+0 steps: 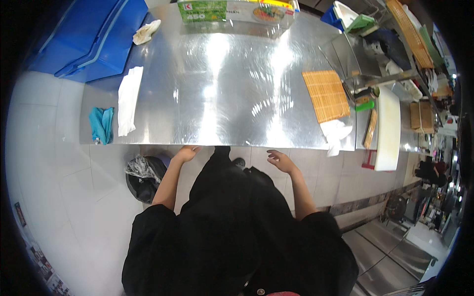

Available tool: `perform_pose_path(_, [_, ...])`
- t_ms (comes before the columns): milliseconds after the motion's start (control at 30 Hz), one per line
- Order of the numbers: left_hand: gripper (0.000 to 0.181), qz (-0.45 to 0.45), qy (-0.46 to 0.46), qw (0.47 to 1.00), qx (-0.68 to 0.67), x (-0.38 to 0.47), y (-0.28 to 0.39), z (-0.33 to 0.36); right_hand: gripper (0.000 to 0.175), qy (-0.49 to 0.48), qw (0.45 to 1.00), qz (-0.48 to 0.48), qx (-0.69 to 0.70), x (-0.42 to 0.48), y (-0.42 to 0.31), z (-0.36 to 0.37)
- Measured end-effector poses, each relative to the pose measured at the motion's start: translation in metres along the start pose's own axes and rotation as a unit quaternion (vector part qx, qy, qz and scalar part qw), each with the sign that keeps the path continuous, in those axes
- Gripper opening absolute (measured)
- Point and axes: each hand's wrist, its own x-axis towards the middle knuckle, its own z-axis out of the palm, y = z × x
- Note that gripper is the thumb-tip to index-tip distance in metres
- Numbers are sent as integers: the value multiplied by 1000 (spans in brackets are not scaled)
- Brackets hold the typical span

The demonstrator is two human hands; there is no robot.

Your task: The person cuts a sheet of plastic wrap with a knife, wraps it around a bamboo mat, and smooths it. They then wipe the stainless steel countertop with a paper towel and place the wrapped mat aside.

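Note:
My left hand [188, 152] is at the front edge of a stainless steel table [166, 111], its fingertips partly hidden by the edge; whether it holds anything does not show. Just off the same edge, further right, my right hand [280, 161] hangs with its fingers apart and nothing in them. A bamboo rolling mat [326, 96] lies flat at the table's right, with a crumpled white cloth [335, 134] touching its near end. On the left side are a folded white cloth [129, 100] and a teal cloth [101, 124].
Blue plastic bins [100, 40] stand at the back left, near a crumpled beige cloth [147, 32]. A printed carton [237, 13] sits at the back. Right of the table are a white cutting board [388, 129] and a green-handled tool [365, 106]. A black waste bin [146, 185] stands below left.

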Motion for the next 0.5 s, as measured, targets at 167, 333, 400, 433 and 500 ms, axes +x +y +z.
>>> perform_pose_path(167, [52,-51,36,998,-9,-17,-56,-25,45,160,986,54,-12,33,75,-3])
perform_pose_path(333, [52,-183,150,972,1,-76,-66,-82,31,342,893,224,188,-12,105,-45])
perform_pose_path(400, [55,-244,144,955,84,-110,-66,-97,25,374,892,241,81,-37,115,-60])
perform_pose_path(433, [57,-245,119,953,129,-120,-71,-105,23,386,882,270,-9,-45,117,-68])
perform_pose_path(500, [56,-296,30,954,41,-139,-25,-145,22,451,834,273,-163,-41,48,-85])
